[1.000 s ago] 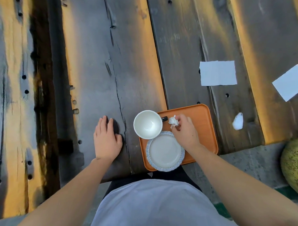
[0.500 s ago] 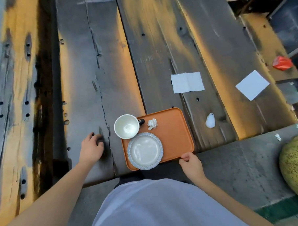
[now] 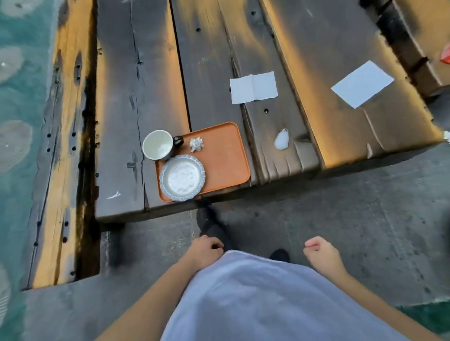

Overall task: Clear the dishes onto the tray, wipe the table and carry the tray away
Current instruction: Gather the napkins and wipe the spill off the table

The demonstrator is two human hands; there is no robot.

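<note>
Tray [image 3: 218, 155], orange and loaded, sits at the near edge of the table [image 3: 147, 70], its long side running left to right, with the plate [image 3: 182, 177] at its near-left corner, the cup [image 3: 158, 145] perched over its far-left rim and a crumpled tissue [image 3: 196, 144] just right of the cup. Both hands hang near the body, well short of it, loosely curled and holding nothing. Left hand [image 3: 205, 251] lines up under the tray's middle, right hand [image 3: 321, 253] lies off past its right end, so I'd judge a forward reach, each hand taking a short side.
</note>
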